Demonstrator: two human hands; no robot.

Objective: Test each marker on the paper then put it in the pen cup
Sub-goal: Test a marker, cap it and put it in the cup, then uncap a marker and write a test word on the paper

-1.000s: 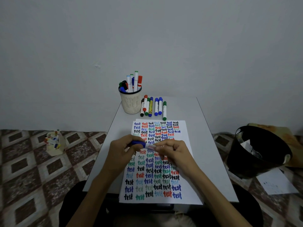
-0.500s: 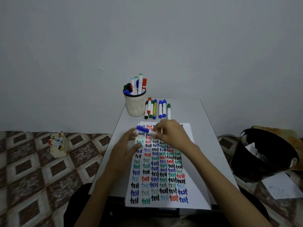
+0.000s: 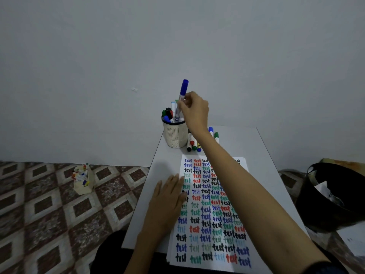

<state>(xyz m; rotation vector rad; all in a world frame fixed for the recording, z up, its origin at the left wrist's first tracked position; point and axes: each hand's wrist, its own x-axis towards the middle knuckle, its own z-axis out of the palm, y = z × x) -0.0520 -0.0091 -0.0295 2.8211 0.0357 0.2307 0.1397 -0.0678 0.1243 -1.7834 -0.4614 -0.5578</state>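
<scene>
My right hand [image 3: 194,110] pinches a blue-capped marker [image 3: 182,96], cap up, with its lower end just inside the white mesh pen cup [image 3: 175,135] at the table's far left. Several markers stand in the cup. A row of several loose markers [image 3: 194,144] lies right of the cup, partly hidden by my right forearm. The paper [image 3: 209,212], covered with rows of the word "test" in blue, red, green and black, lies on the grey table [image 3: 262,155]. My left hand [image 3: 167,198] rests flat, fingers straight, on the paper's left edge.
A black bin [image 3: 333,196] with crumpled paper stands on the floor to the right. A small cream box of markers [image 3: 83,179] sits on the patterned floor to the left. A plain wall rises right behind the table.
My right hand carried the capped blue marker from above the paper up to the cup and turned it upright. My left hand let go of it and settled flat on the paper.
</scene>
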